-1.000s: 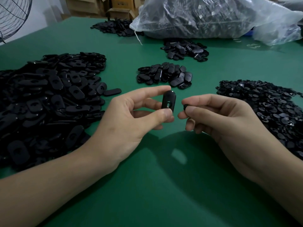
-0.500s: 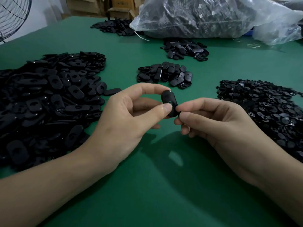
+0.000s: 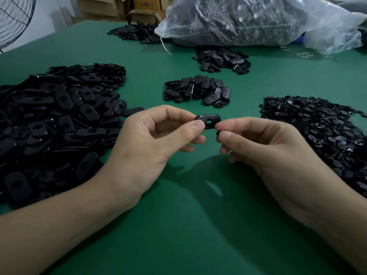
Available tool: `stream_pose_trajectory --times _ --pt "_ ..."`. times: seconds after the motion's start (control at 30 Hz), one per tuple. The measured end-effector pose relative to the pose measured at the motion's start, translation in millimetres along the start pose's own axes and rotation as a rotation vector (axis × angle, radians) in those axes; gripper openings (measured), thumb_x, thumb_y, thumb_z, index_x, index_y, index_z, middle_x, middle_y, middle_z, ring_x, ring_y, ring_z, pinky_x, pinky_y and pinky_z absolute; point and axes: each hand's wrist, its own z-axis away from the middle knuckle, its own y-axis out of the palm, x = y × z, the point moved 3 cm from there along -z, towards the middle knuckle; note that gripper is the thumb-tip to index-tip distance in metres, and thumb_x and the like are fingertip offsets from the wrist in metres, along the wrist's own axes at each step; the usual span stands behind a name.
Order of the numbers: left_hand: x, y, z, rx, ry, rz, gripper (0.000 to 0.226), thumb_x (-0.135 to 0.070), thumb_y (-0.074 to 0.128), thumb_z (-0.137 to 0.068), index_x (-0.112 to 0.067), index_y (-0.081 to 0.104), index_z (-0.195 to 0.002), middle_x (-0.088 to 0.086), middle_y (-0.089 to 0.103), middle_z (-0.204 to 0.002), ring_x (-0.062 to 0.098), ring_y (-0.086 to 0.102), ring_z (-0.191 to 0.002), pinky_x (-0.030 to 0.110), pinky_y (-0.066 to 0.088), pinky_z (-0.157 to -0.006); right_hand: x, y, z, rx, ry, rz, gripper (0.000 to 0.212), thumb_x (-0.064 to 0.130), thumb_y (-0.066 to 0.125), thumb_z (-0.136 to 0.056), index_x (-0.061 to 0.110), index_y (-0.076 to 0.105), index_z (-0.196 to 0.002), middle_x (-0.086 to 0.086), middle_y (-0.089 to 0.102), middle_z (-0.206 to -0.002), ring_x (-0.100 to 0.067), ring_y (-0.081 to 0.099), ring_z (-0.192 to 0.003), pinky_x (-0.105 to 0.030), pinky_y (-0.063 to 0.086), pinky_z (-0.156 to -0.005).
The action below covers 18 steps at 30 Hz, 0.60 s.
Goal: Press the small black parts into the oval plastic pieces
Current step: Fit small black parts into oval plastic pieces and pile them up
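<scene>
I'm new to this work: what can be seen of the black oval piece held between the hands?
The oval piece is small, flat, glossy black, seemingly plastic, with rounded ends and a small hole through its middle. It lies roughly level above the green table. The left hand pinches its left end between thumb and forefinger; the right hand, pinching a small black part, seems to touch its right end.

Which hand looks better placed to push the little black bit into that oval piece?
Probably the right hand. It pinches the small black part just beside the oval piece, whose hole shows uncovered. The left hand pinches the piece's other end, steadying it.
</scene>
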Motion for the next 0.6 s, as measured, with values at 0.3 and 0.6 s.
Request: stream_pose_trajectory --times 0.3,0.6 --pt "-0.3 3.4 -0.3 0.018 -0.065 0.056 0.02 -0.013 0.077 -0.073 -0.009 0.073 -0.092 0.007 0.079 -0.083 0.018 0.078 -0.078 0.02 0.059 -0.071 4.6 -3.9 -0.2 -0.074 -0.083 0.015 0.021 0.026 0.082 -0.062 0.017 0.08 -0.081 -0.005 0.074 -0.072 -0.012 0.068 -0.066 -0.019 0.052 -0.062" --pt "0.3 3.7 0.3 0.016 -0.095 0.009 0.021 -0.006 0.075 -0.081 -0.01 0.076 -0.102 0.007 0.08 -0.088 0.019 0.079 -0.083 0.02 0.059 -0.074 6.7 -3.8 1.1 -0.103 -0.148 0.057 0.018 0.021 0.081 -0.066 0.014 0.08 -0.082 -0.008 0.075 -0.074 -0.012 0.068 -0.065 -0.018 0.052 -0.063"
